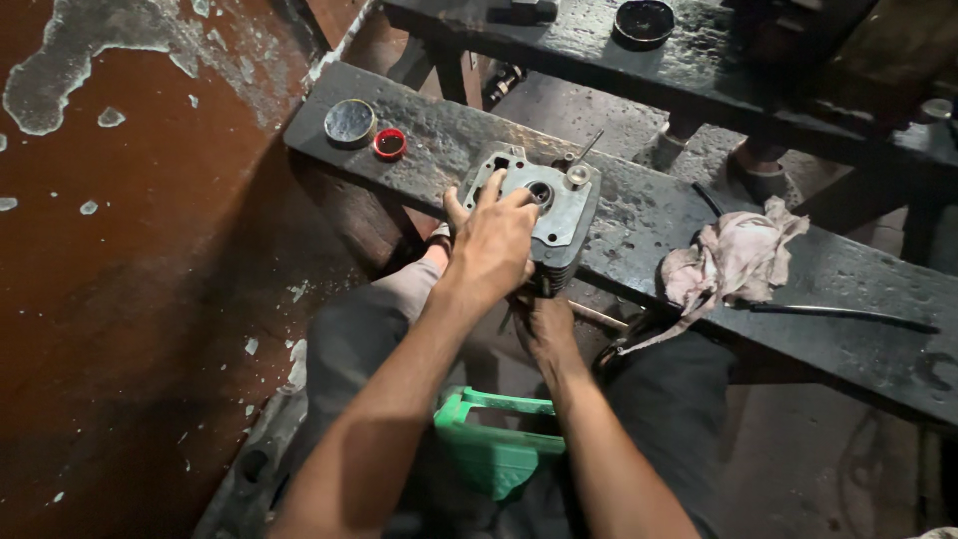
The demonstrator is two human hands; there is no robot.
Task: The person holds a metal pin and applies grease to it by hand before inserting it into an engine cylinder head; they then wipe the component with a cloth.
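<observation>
While gripping, both hands (509,269) steady cylinder head (544,205).

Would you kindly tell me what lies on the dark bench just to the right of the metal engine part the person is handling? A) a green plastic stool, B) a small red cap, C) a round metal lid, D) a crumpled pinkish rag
D: the crumpled pinkish rag lies on the bench right of the engine part; the red cap and round lid sit to its left.

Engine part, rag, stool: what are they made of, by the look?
Engine part: probably cast aluminium, dull grey, machined flat face. Rag: cloth, pale pink, crumpled and stained. Stool: likely plastic, glossy green, moulded ribs.
</observation>
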